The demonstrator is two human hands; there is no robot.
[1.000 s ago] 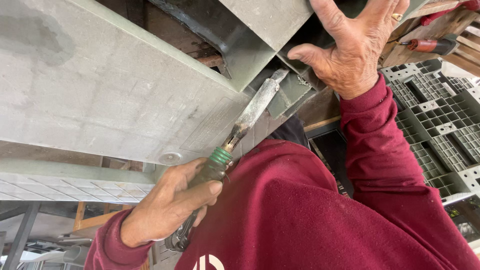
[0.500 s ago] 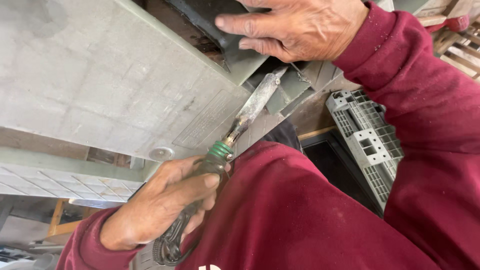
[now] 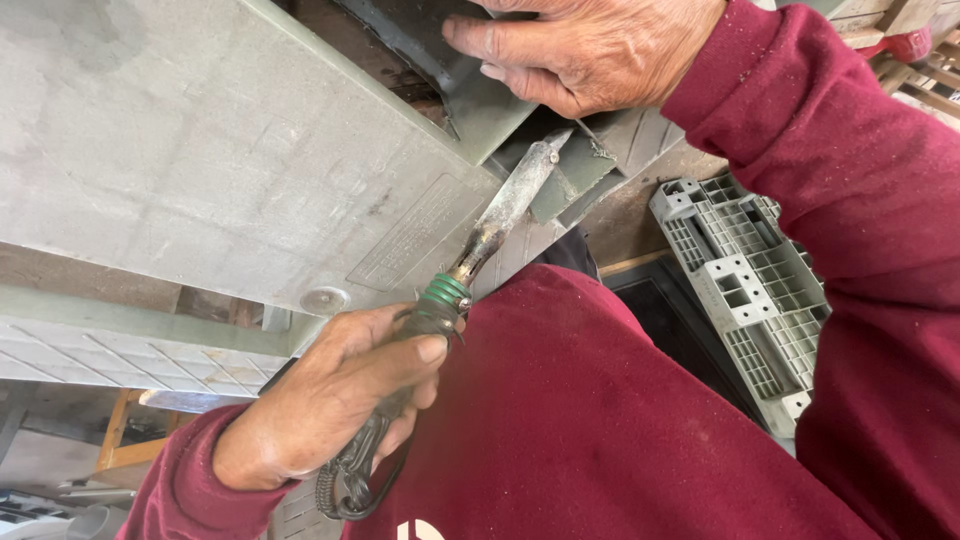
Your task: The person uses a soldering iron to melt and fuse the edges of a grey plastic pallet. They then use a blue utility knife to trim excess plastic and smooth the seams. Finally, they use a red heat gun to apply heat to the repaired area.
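Note:
A large grey-green plastic panel (image 3: 220,150) fills the upper left, with a cracked corner (image 3: 590,165) near the middle. My left hand (image 3: 320,410) grips the handle of a heated flat-blade tool with a green collar (image 3: 443,295). Its stained metal blade (image 3: 515,190) lies against the cracked edge. My right hand (image 3: 590,45) sits at the top, fingers curled over a dark grey flap of the panel just above the blade tip. Both arms wear maroon sleeves.
A grey plastic grid piece (image 3: 750,290) lies at the right beside a dark tray (image 3: 680,330). Wooden slats (image 3: 920,80) and a red tool (image 3: 905,45) show at the top right. A pale gridded surface (image 3: 100,355) runs under the panel at the left.
My right hand has shifted left from the panel's corner onto the dark flap. The blade stays at the cracked edge and my left hand keeps its grip.

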